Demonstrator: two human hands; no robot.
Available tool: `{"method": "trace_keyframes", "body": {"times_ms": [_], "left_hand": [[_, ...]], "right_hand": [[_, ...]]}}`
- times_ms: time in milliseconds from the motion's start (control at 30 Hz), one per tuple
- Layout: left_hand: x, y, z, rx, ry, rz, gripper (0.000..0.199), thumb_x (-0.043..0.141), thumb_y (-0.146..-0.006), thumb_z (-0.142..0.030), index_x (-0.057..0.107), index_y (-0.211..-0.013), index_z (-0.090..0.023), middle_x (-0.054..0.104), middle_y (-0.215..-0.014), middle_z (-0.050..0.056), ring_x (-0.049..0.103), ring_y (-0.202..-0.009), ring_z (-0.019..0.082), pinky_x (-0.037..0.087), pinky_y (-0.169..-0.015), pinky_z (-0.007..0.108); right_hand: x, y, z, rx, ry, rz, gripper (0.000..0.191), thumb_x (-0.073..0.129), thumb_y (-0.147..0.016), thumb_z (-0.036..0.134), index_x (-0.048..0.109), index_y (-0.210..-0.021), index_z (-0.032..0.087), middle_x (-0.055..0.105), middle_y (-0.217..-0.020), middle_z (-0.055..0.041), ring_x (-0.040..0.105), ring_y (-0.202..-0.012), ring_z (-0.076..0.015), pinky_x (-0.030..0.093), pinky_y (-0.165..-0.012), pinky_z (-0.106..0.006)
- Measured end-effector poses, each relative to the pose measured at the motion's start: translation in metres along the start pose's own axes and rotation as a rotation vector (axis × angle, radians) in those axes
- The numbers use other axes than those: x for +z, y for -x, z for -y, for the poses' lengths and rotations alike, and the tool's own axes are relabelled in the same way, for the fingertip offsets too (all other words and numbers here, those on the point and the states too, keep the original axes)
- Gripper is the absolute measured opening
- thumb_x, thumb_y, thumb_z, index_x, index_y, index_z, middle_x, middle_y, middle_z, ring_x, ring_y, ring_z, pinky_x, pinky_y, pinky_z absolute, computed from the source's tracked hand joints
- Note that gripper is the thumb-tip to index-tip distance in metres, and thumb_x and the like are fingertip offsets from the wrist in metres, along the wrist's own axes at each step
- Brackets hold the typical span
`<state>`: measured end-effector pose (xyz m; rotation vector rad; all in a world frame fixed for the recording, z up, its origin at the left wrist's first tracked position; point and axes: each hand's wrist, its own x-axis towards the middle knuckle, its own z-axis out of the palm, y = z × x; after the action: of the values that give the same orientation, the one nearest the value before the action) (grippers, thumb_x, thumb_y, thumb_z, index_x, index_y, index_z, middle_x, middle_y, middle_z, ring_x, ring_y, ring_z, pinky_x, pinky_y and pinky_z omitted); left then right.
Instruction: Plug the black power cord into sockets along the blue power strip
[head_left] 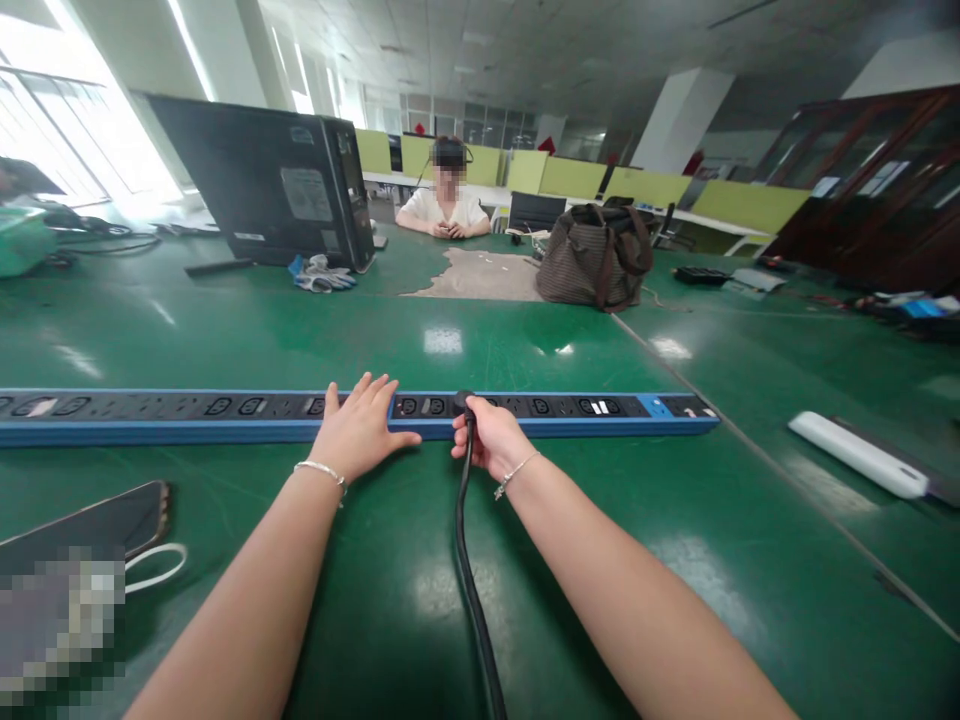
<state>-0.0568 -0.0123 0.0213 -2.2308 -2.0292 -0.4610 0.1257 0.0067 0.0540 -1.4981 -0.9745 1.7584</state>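
A long blue power strip (247, 430) with a row of black sockets lies across the green table. My left hand (361, 425) rests on the strip left of its middle, fingers spread, holding nothing. Just to the right, my right hand (491, 435) pinches the black plug (463, 402) of a cable against the sockets. My fingers partly hide the plug, so how deep it sits cannot be made out. Its black cable (466, 560) runs down from my right hand to the bottom edge of the view.
A phone (97, 520) lies at the lower left, a white device (859, 455) at the right. Farther back are a black computer case (277, 190), gloves (322, 274) and a brown bag (592, 258). A person (444, 210) sits across the green table (300, 340).
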Motion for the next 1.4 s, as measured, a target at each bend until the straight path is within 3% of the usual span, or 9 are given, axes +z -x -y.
{"method": "trace_keyframes", "body": {"times_ms": [100, 300, 400, 733, 867, 1033, 1233, 1400], "left_hand": [[0.009, -0.001, 0.005, 0.004, -0.015, -0.004, 0.071, 0.053, -0.075, -0.060, 0.044, -0.131, -0.018, 0.050, -0.137, 0.015, 0.039, -0.130, 0.031, 0.011, -0.109, 0.061], [0.008, -0.003, 0.002, -0.005, -0.040, -0.065, 0.071, 0.051, -0.073, -0.067, 0.051, -0.123, -0.016, 0.059, -0.125, 0.016, 0.050, -0.118, 0.030, 0.018, -0.108, 0.054], [0.009, -0.002, 0.001, -0.003, -0.039, -0.080, 0.070, 0.050, -0.073, -0.068, 0.052, -0.122, -0.018, 0.060, -0.123, 0.015, 0.052, -0.116, 0.030, 0.018, -0.108, 0.053], [0.011, -0.003, 0.003, -0.006, -0.008, -0.086, 0.071, 0.052, -0.071, -0.069, 0.053, -0.121, -0.018, 0.060, -0.122, 0.014, 0.051, -0.116, 0.030, 0.019, -0.107, 0.051], [0.011, -0.003, 0.002, -0.004, -0.009, -0.096, 0.070, 0.052, -0.072, -0.068, 0.053, -0.122, -0.018, 0.059, -0.124, 0.014, 0.050, -0.117, 0.030, 0.019, -0.107, 0.051], [0.010, -0.001, 0.001, 0.001, -0.027, -0.092, 0.071, 0.050, -0.073, -0.067, 0.052, -0.123, -0.017, 0.059, -0.124, 0.015, 0.050, -0.117, 0.030, 0.020, -0.106, 0.051], [0.010, -0.001, -0.005, -0.021, -0.039, -0.104, 0.076, 0.043, -0.076, -0.068, 0.043, -0.134, -0.020, 0.059, -0.123, 0.015, 0.049, -0.116, 0.030, 0.024, -0.103, 0.048], [0.010, -0.001, -0.006, -0.023, -0.064, -0.108, 0.063, 0.039, -0.079, -0.067, 0.055, -0.124, -0.026, 0.060, -0.121, 0.011, 0.050, -0.114, 0.029, 0.025, -0.102, 0.048]], "right_hand": [[0.000, 0.000, 0.001, 0.044, 0.010, -0.047, 0.043, 0.029, -0.095, 0.036, 0.051, -0.066, 0.015, 0.048, -0.038, 0.0040, 0.049, -0.028, -0.0092, 0.029, -0.029, -0.016], [0.007, 0.002, -0.001, 0.036, 0.060, -0.094, 0.042, 0.030, -0.095, 0.037, 0.049, -0.065, 0.016, 0.047, -0.036, 0.0037, 0.046, -0.027, -0.0094, 0.033, -0.029, -0.017], [0.008, 0.003, -0.002, 0.036, 0.070, -0.096, 0.043, 0.029, -0.096, 0.038, 0.049, -0.065, 0.016, 0.046, -0.035, 0.0038, 0.044, -0.026, -0.0092, 0.036, -0.031, -0.018], [0.008, 0.002, -0.005, 0.000, 0.113, -0.113, 0.043, 0.029, -0.095, 0.038, 0.047, -0.062, 0.017, 0.044, -0.035, 0.0052, 0.042, -0.025, -0.0084, 0.034, -0.030, -0.018], [0.009, 0.003, -0.007, -0.040, 0.124, -0.148, 0.044, 0.029, -0.095, 0.039, 0.045, -0.061, 0.018, 0.041, -0.032, 0.0057, 0.040, -0.024, -0.0084, 0.026, -0.027, -0.017], [0.012, 0.006, -0.009, -0.034, 0.112, -0.156, 0.043, 0.029, -0.096, 0.038, 0.045, -0.061, 0.018, 0.040, -0.032, 0.0059, 0.039, -0.024, -0.0083, 0.029, -0.029, -0.018], [0.009, 0.005, -0.010, -0.026, 0.093, -0.130, 0.044, 0.031, -0.096, 0.041, 0.044, -0.060, 0.019, 0.039, -0.030, 0.0061, 0.037, -0.024, -0.0081, 0.029, -0.029, -0.018], [0.007, -0.001, -0.014, -0.044, 0.009, -0.089, 0.045, 0.032, -0.095, 0.042, 0.043, -0.058, 0.019, 0.036, -0.030, 0.0073, 0.034, -0.023, -0.0069, 0.027, -0.029, -0.017]]}}
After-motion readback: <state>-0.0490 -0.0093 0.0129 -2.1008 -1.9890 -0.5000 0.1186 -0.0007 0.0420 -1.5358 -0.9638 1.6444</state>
